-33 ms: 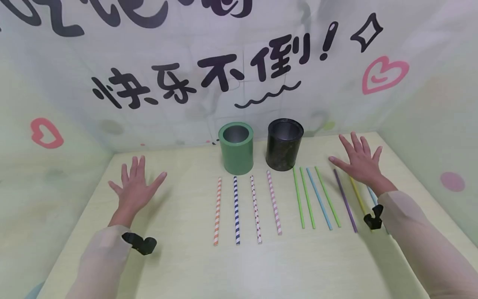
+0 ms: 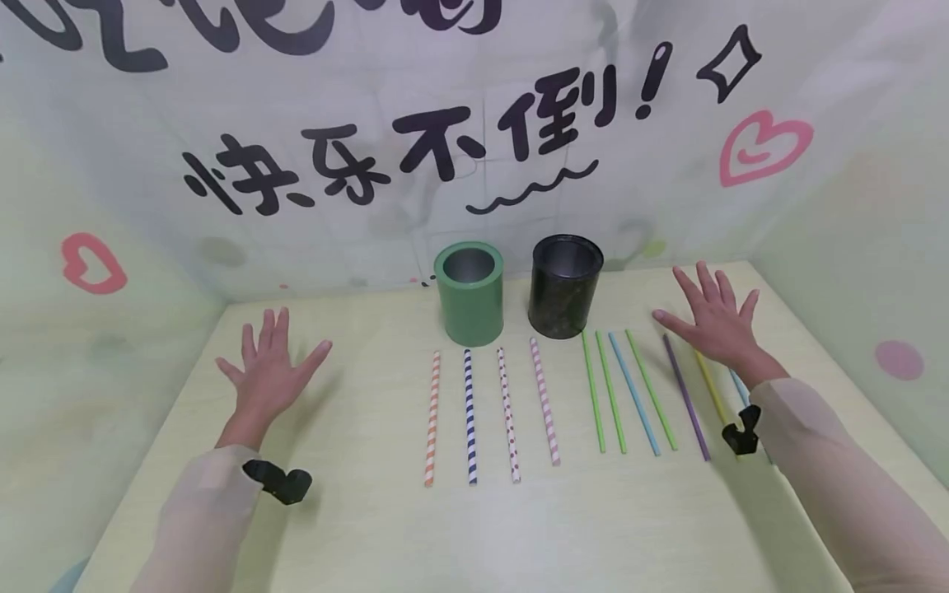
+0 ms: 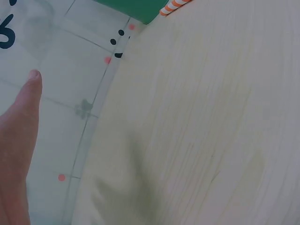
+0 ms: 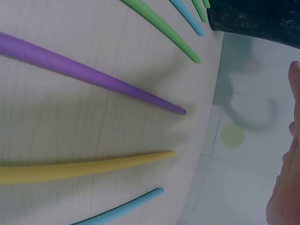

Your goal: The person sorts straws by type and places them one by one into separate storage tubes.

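With fingers spread, my left hand (image 2: 268, 379) hovers over the left side of the table and holds nothing. My right hand (image 2: 719, 325), also splayed, is above the far ends of a purple straw (image 2: 685, 395) and a yellow straw (image 2: 712, 387). A blue straw (image 4: 124, 209) lies partly hidden under the right forearm. Left of these lie green straws (image 2: 611, 395) and another blue straw (image 2: 634, 395). Patterned straws line the middle: orange-striped (image 2: 432, 420), navy-striped (image 2: 470, 420), red-dotted (image 2: 508, 420) and pink-striped (image 2: 544, 403).
Behind the straws, an upright green can (image 2: 474, 313) and a black can (image 2: 563, 301) stand side by side, both open-topped. A printed cloth backdrop (image 2: 371, 239) rises along the back edge of the pale table (image 2: 356, 527), with walls on both sides.
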A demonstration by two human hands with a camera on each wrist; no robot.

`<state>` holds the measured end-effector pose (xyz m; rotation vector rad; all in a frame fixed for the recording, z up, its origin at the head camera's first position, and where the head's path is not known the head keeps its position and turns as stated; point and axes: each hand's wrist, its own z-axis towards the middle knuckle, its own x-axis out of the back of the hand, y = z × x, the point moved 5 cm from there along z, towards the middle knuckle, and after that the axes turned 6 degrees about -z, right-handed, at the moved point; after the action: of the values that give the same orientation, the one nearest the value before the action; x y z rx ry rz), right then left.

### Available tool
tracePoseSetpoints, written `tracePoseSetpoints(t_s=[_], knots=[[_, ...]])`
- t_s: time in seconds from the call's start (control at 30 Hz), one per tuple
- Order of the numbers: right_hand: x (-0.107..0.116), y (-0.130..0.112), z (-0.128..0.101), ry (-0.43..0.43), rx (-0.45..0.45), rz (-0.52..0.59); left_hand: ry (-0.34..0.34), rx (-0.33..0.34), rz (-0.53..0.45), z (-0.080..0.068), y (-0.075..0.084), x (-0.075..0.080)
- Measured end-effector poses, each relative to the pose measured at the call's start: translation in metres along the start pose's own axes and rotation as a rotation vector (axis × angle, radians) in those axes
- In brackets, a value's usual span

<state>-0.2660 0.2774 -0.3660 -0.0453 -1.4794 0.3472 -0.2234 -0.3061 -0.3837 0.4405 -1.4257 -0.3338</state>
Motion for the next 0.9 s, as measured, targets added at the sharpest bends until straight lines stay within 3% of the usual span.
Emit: tracePoseSetpoints(t_s=[0.27,0.4,0.57,0.67,0.8,0.9], knots=[[0.001,-0.003,-0.001,0.006,0.01,0.01,-0.005,-0.016,-0.013,0.002,0.008,0.001],[0.003,-0.011,-0.005,0.014,0.024,0.048,0.026,-0.047,-0.062,0.0,0.015,0.002],[0.003,-0.044,-0.014,0.013,0.087,0.221,0.094,-0.157,-0.28,0.009,0.049,0.004],[-0.009,-0.074,-0.015,-0.033,0.115,0.355,0.114,-0.168,-0.449,0.022,0.076,0.005],[-0.035,-0.108,-0.01,-0.101,0.096,0.475,0.091,-0.08,-0.664,0.045,0.109,0.0],[-0.054,-0.127,-0.004,-0.144,0.02,0.587,0.043,0.003,-0.809,0.062,0.127,-0.008]])
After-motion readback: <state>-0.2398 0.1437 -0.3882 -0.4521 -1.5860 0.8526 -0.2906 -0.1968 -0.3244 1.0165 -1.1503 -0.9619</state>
